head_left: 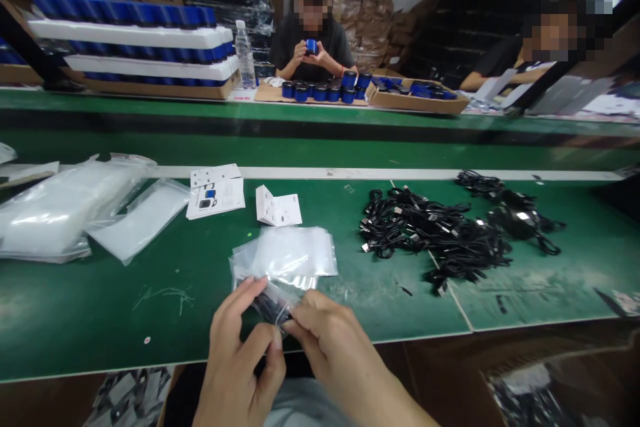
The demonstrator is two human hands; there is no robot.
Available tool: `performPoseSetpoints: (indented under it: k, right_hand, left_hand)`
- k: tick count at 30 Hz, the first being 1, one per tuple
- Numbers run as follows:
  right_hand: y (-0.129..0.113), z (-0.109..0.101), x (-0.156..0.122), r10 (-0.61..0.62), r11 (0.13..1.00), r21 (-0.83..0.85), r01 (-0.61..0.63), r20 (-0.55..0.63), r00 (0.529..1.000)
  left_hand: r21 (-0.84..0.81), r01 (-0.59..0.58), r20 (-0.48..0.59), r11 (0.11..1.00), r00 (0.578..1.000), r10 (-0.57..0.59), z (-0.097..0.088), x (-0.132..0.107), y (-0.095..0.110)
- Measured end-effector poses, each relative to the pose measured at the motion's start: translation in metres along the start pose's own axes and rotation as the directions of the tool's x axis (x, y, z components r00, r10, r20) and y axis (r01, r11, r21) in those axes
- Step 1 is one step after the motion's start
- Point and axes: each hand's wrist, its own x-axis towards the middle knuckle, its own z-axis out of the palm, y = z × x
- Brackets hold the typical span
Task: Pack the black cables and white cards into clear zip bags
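Between my hands is a small clear plastic bag [274, 303] with a black cable inside, near the front edge of the green table. My left hand [245, 340] grips the bag's left side and lower edge with fingers and thumb. Pinched at the bag's right edge is my right hand [325, 330]. Just beyond them lies a stack of flat clear bags [300, 250]. A folded white leaflet [283, 209] stands behind that stack, and a pile of printed leaflets [217, 197] lies to its left. To the right spreads a heap of black cables [425, 223].
Large packs of clear bags [60, 207] lie at the left. Across the table a person [313, 33] holds a blue round item beside several more. Stacked trays of blue items [140, 47] and a water bottle [245, 57] stand behind. Open boxes sit below the front edge.
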Motion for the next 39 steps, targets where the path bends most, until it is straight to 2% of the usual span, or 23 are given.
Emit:
performPoseSetpoints:
  k: [1,3,4,5,6,8,10,12,13,15,17,18,21,24,28,32,35,39]
  right_hand:
    - [0.001,0.005,0.001,0.022,1.000,-0.019,-0.024,-0.093,0.995]
    - [0.005,0.015,0.005,0.110,0.994,0.012,-0.112,-0.297,0.949]
    - [0.007,0.020,0.007,0.173,0.985,0.072,-0.157,-0.362,0.916]
    - [0.009,0.023,0.009,0.238,0.969,0.154,-0.193,-0.368,0.899]
    - [0.012,0.024,0.011,0.291,0.944,0.245,-0.219,-0.313,0.904]
    - [0.016,0.022,0.014,0.316,0.892,0.375,-0.254,-0.113,0.942]
    - [0.020,0.016,0.016,0.260,0.886,0.389,-0.253,0.034,0.965]
    - [0.020,0.009,0.016,0.213,0.907,0.354,-0.227,0.078,0.974]
    - [0.020,0.006,0.016,0.192,0.918,0.336,-0.211,0.088,0.977]
    - [0.016,0.001,0.016,0.142,0.926,0.335,-0.174,0.116,0.983]
    - [0.012,-0.002,0.016,0.115,0.896,0.417,-0.153,0.115,0.987]
    - [0.011,-0.003,0.015,0.120,0.859,0.487,-0.155,0.102,0.988]
    - [0.009,-0.002,0.012,0.172,0.731,0.656,-0.187,0.088,0.981]
    - [0.011,0.001,0.008,0.209,0.761,0.613,-0.212,0.078,0.975]
    - [0.012,0.003,0.008,0.256,0.794,0.573,-0.206,-0.008,0.967]
    - [0.012,0.000,0.013,0.261,0.819,0.539,-0.198,-0.043,0.964]
    - [0.011,-0.004,0.014,0.246,0.837,0.516,-0.182,-0.057,0.968]
    - [0.010,-0.009,0.015,0.214,0.872,0.463,-0.161,-0.065,0.975]
  left_hand:
    - [-0.014,-0.006,-0.006,1.000,1.000,0.006,0.001,0.000,0.001]
    - [-0.050,-0.003,-0.014,0.999,1.000,0.003,0.003,-0.002,0.002]
    - [-0.071,0.002,-0.016,0.998,1.000,-0.003,0.004,-0.003,0.003]
    - [-0.089,0.006,-0.015,0.996,1.000,-0.007,0.005,-0.004,0.003]
    - [-0.099,0.006,-0.010,0.995,1.000,-0.008,0.005,-0.005,0.003]
    - [-0.088,0.001,0.015,0.996,1.000,0.001,0.004,-0.006,0.002]
    - [-0.050,0.013,0.065,0.999,0.998,-0.010,-0.002,-0.004,-0.003]
    - [-0.019,0.094,0.148,0.995,0.985,-0.090,-0.012,0.003,-0.010]
    - [-0.016,0.167,0.209,0.986,0.965,-0.160,-0.017,0.007,-0.014]
    - [-0.019,0.338,0.361,0.941,0.880,-0.309,-0.026,0.016,-0.022]
    - [-0.078,0.450,0.468,0.890,0.804,-0.365,-0.031,0.025,-0.026]
    - [-0.129,0.482,0.490,0.867,0.791,-0.367,-0.032,0.027,-0.025]
    - [-0.298,0.529,0.427,0.795,0.819,-0.384,-0.029,0.031,-0.018]
    - [-0.418,0.583,0.328,0.697,0.812,-0.483,-0.022,0.030,-0.010]
    - [-0.509,0.640,0.334,0.576,0.763,-0.553,-0.017,0.025,-0.014]
    - [-0.478,0.655,0.426,0.585,0.755,-0.498,-0.018,0.021,-0.031]
    - [-0.480,0.646,0.407,0.594,0.764,-0.501,-0.021,0.021,-0.038]
    - [-0.451,0.636,0.403,0.627,0.771,-0.492,-0.025,0.025,-0.037]
